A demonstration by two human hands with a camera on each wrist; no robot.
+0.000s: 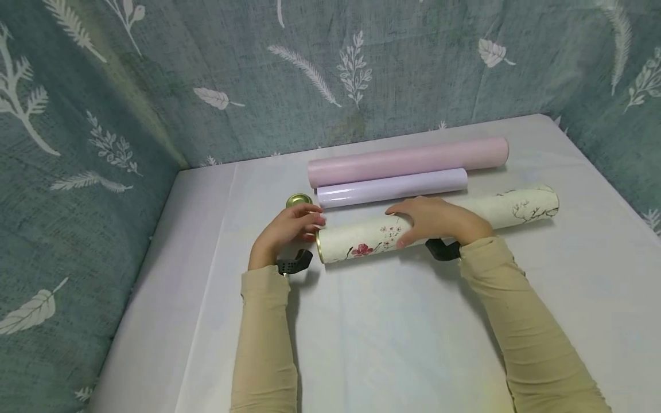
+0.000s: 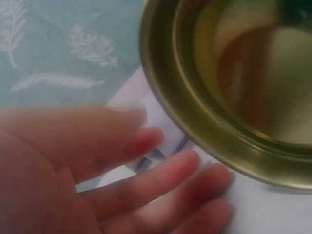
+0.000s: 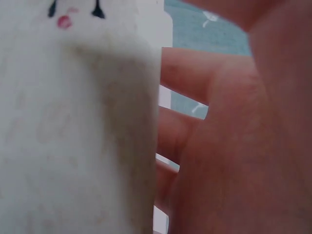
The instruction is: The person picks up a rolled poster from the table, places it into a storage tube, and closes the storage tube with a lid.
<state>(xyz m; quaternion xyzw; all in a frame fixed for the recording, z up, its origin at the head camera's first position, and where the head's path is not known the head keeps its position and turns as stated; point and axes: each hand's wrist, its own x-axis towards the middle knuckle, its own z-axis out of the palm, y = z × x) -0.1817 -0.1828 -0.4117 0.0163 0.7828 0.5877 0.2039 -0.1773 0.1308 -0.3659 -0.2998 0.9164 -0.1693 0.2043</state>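
Observation:
A cream paper tube (image 1: 356, 244) printed with red blossoms and dark branches lies slanted on the table. My right hand (image 1: 439, 221) grips it across the middle, thumb on the near side and fingers over the far side. In the right wrist view the tube's pale wall (image 3: 73, 122) stands beside the fingers (image 3: 185, 73). My left hand (image 1: 291, 229) is at the tube's left end, fingers loosely extended and holding nothing. The left wrist view shows a round gold metal end (image 2: 165, 83) close by the fingertips. A small gold lid (image 1: 298, 199) lies just beyond the left hand.
Behind the cream tube lie a shiny lilac roll (image 1: 392, 188) and a longer pink roll (image 1: 408, 160), side by side. A white cloth covers the table (image 1: 392, 332). Green leaf-patterned fabric (image 1: 232, 69) hangs along the back and sides.

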